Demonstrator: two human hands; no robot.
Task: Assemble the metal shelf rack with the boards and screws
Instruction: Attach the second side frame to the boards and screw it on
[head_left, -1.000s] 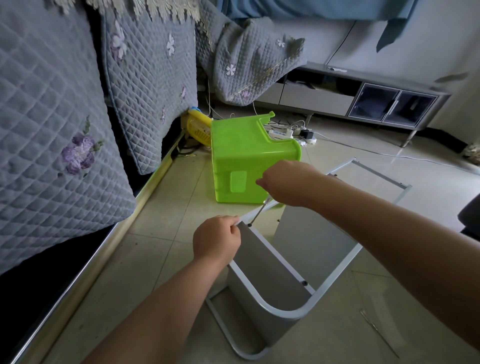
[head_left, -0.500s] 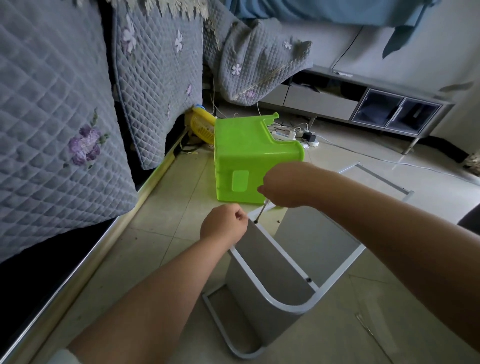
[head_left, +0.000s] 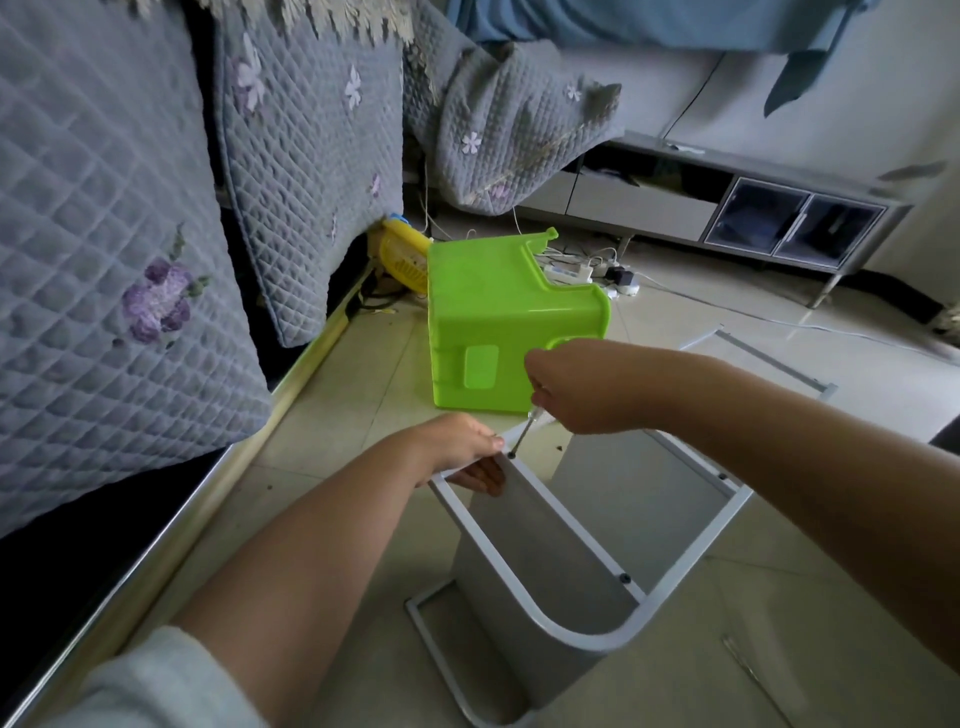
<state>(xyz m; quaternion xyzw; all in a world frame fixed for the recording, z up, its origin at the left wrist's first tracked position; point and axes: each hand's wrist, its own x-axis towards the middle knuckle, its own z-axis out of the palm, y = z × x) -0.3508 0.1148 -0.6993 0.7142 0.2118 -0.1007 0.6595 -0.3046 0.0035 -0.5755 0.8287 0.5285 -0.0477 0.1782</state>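
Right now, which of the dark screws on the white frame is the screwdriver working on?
The far one, by the left hand; the screwdriver in the right hand touches it. The other two sit untouched.

Stool behind rack, seemingly apart.

Bare forearms, pale grey sleeve on left arm

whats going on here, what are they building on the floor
A person is putting together a white metal shelf rack on the floor. The right hand grips a screwdriver with its tip on a screw at the frame's corner, while the left hand holds that corner. A green plastic stool sits behind.
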